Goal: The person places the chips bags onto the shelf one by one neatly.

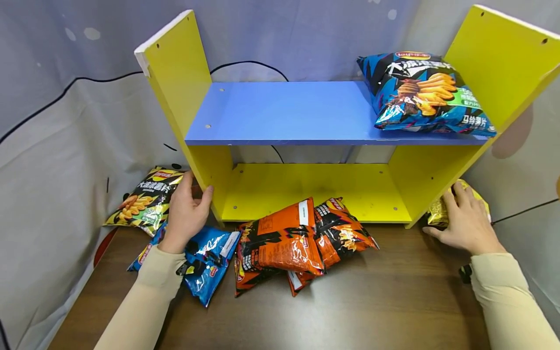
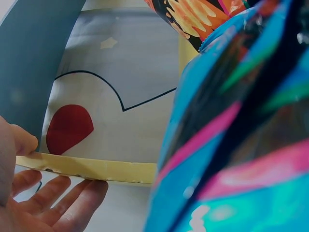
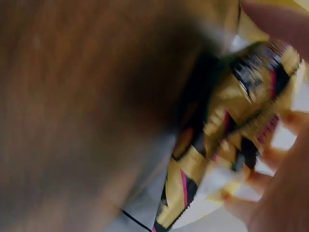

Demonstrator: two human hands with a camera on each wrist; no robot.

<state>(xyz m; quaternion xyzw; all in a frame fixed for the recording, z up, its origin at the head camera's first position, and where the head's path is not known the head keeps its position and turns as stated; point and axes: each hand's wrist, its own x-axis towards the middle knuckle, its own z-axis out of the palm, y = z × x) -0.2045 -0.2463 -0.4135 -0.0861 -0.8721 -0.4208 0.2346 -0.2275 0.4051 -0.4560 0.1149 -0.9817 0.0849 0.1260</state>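
Note:
My left hand (image 1: 189,210) is at the left side panel (image 1: 185,87) of a yellow and blue shelf unit (image 1: 284,114). In the left wrist view, the thumb and fingers of my left hand (image 2: 53,193) lie on opposite sides of the yellow board edge (image 2: 111,169). To the right of the unit, my right hand (image 1: 470,221) grips a gold chip bag (image 1: 437,214). The right wrist view has this gold chip bag (image 3: 231,125) between thumb and fingers, partly blurred. A blue chip bag (image 1: 210,262) lies beside my left wrist.
Two orange chip bags (image 1: 280,238) overlap on the brown table (image 1: 350,301) before the lower shelf (image 1: 306,187). On the upper shelf's right end sits a blue and black chip bag (image 1: 428,95). A black and yellow chip bag (image 1: 148,199) lies left of the unit, near the curtain (image 1: 52,194).

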